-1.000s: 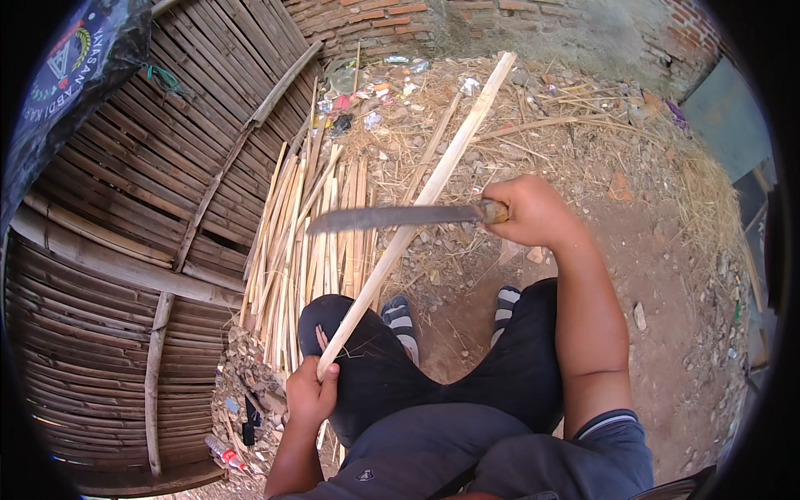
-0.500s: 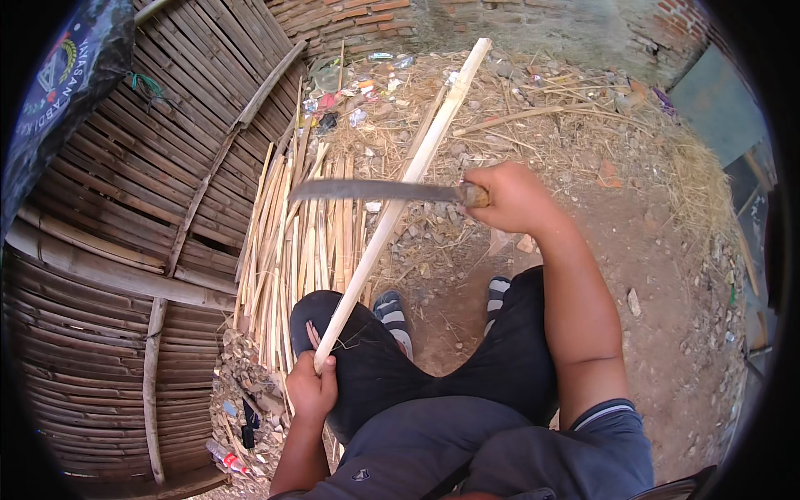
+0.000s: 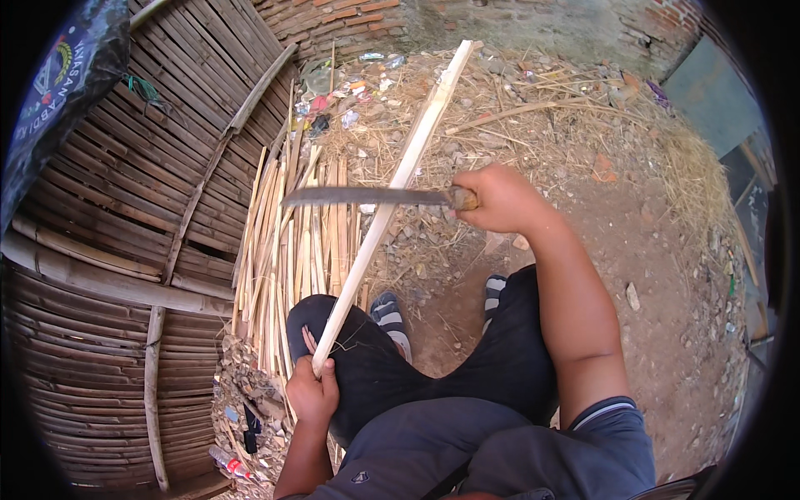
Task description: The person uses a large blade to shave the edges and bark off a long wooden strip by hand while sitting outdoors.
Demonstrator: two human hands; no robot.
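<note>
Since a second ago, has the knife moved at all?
Yes, slightly left: the knife now shows farther left of the loose reddish brick piece.

On my far left, a row of white capital letters (image 3: 68, 93) slants down a dark blue sheet (image 3: 104, 79), beside a coloured emblem (image 3: 62, 62) with a yellow-green leafy curve. Near me, my dark shirt (image 3: 433, 429) bears a small shield-shaped badge (image 3: 360, 477). On my near left, a clear plastic bottle (image 3: 220, 455) wears a red label (image 3: 234, 465), its print too small to read.
</note>
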